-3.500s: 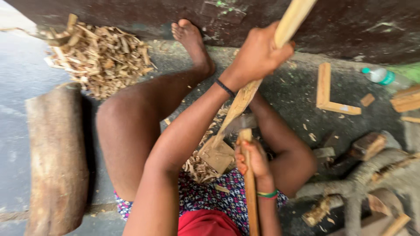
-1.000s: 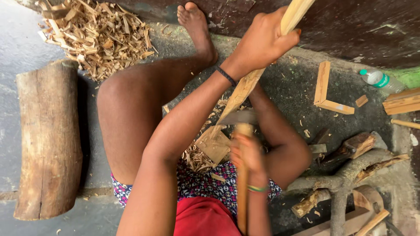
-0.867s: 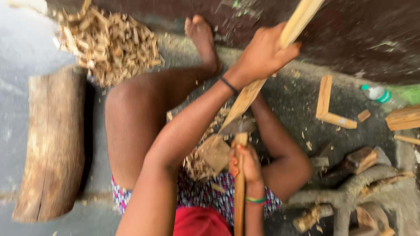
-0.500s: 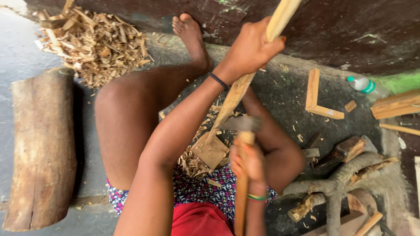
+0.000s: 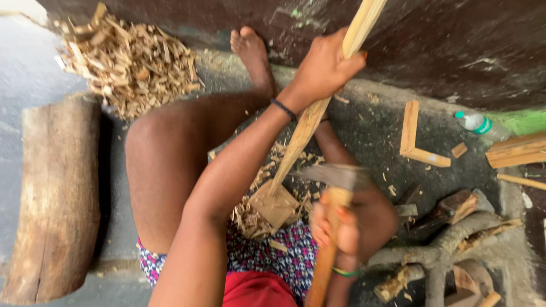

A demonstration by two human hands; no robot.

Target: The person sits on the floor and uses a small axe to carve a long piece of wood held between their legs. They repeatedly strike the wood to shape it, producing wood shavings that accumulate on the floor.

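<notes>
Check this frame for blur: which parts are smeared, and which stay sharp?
Head view: the right hand and the adze-like tool are motion-smeared; the left hand, wooden stick, log and chip pile read fairly sharp; soft, even light, no glare.

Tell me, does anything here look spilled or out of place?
Yes. Wood chips lie scattered between the legs, around the block, and a plastic bottle lies on its side among wood offcuts by the wall.
</notes>
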